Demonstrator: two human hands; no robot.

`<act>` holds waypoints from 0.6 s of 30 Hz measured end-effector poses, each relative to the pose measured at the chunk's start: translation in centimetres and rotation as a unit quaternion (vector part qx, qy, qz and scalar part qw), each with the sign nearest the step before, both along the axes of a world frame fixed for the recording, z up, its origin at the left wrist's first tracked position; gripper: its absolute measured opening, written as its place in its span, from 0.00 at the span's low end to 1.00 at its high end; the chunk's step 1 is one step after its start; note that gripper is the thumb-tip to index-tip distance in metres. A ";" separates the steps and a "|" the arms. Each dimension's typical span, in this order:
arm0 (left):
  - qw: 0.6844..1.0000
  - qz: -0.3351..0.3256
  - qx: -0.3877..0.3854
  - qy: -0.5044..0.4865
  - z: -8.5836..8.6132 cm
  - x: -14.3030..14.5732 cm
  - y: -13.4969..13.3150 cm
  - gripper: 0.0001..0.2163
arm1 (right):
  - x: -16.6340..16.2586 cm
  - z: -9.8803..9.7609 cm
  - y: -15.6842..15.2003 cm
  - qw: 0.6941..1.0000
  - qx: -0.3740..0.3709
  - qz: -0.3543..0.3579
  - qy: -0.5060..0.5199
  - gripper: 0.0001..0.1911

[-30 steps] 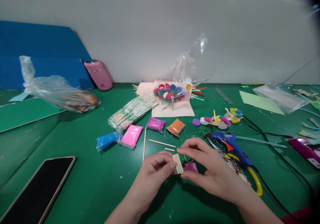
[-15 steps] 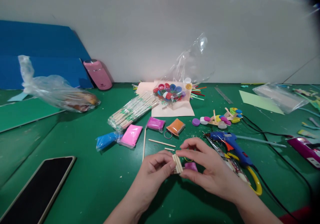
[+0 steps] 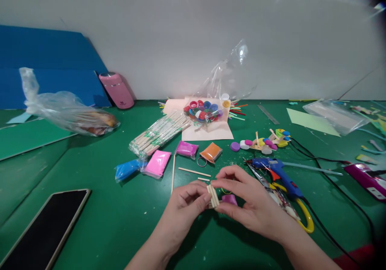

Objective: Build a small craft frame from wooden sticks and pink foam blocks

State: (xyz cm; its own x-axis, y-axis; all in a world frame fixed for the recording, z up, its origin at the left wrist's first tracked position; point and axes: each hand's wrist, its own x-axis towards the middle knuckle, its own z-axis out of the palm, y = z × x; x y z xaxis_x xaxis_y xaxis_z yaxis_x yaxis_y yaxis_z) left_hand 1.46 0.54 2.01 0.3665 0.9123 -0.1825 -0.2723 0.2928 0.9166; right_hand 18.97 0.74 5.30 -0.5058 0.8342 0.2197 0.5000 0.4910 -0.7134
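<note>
Between my two hands is a small bundle of short wooden sticks, lined up side by side. My left hand grips its left side, with the thumb pressed on the sticks. The fingertips of my right hand pinch its right side at top and bottom. Partly hidden by the right hand, a purple piece shows beside the bundle. Just beyond my hands lie a short cut stick and a longer stick. Another long stick points away from me, left of them.
A blue glue gun and yellow-handled scissors lie right of my hands. Clay packets, such as the orange one, and bagged chopsticks are farther back. A phone lies left; a bag of bottle caps sits near the wall.
The view has shifted very slightly. My hands and the stick bundle keep practically the same pose.
</note>
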 end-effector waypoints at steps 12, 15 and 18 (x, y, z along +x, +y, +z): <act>1.000 -0.001 0.009 0.002 -0.3 -0.1 0.0 0.06 | -0.1 -0.4 0.1 1.000 0.002 -0.002 0.003 0.18; 1.000 -0.001 0.007 -0.005 -0.2 0.0 0.0 0.06 | -0.1 -0.4 0.1 1.000 0.001 0.000 0.001 0.18; 1.000 0.003 0.004 -0.005 -0.2 0.0 0.1 0.06 | 0.1 -0.4 0.1 1.000 0.005 0.002 0.002 0.22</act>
